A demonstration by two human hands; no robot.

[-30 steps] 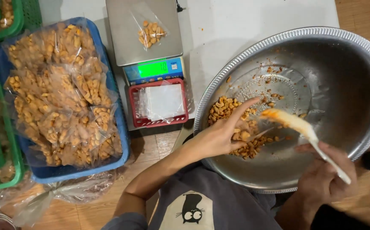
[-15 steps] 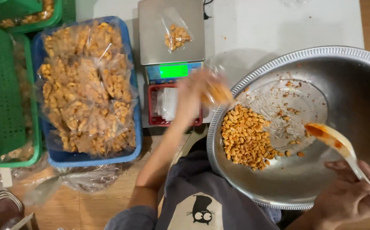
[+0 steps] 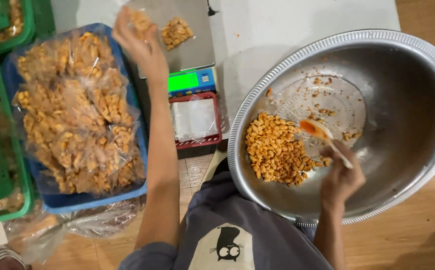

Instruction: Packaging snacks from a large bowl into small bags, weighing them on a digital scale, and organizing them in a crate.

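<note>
Left hand: we see our left hand (image 3: 140,42) raised over the scale (image 3: 177,45), fingers loosely curled around a small bunch of fried peanuts, just beside the little clear bag (image 3: 176,31) lying on the scale's plate
Right hand: our right hand (image 3: 341,177) is closed around the handle of a pale spoon (image 3: 322,137), its orange-stained bowl resting in the steel basin (image 3: 427,125) just beside the heap
Peanuts: the loose peanuts (image 3: 275,150) form one modest pile at the basin's left side, with a few scattered across the bare bottom
Done, as we judge it: the blue crate (image 3: 97,199) is heaped with filled clear bags (image 3: 72,110), so most of the batch looks bagged already
Left, as we judge it: the bag on the scale holds only a small portion, and the pile in the basin has yet to be bagged
Around: a red tray with empty bags (image 3: 195,120) sits below the scale's green display; green baskets (image 3: 0,150) stand at the far left; the white tabletop (image 3: 297,25) carries scale and basin
In the way: our forearm crosses the crate's edge; nothing blocks the path from basin to scale
</note>
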